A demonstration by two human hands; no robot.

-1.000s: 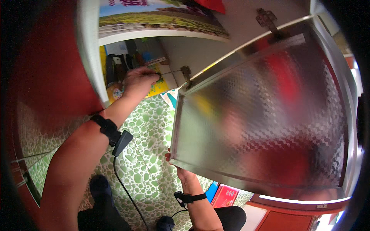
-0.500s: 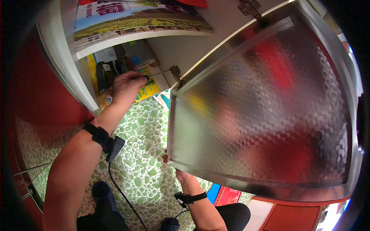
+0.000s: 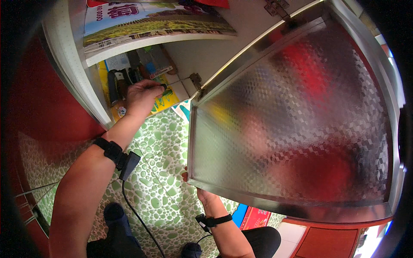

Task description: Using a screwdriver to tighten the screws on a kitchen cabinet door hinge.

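My left hand reaches into the lower part of an open cabinet, fingers closed around the small black handle of a screwdriver. The thin shaft points right, toward the lower metal hinge; whether its tip touches a screw is too small to tell. My right hand grips the lower corner of the cabinet door, a textured translucent panel in a metal frame. Its fingertips show at the door's edge, while the rest of the hand is partly hidden behind the frame.
Dark-handled tools lie on a yellow sheet in the lower compartment. Above is a shelf with a printed landscape sheet. An upper hinge joins the door's top. The floor is green pebble-patterned; a red box stands below the door.
Almost nothing differs. Both hands keep their holds, and the view has shifted very slightly.
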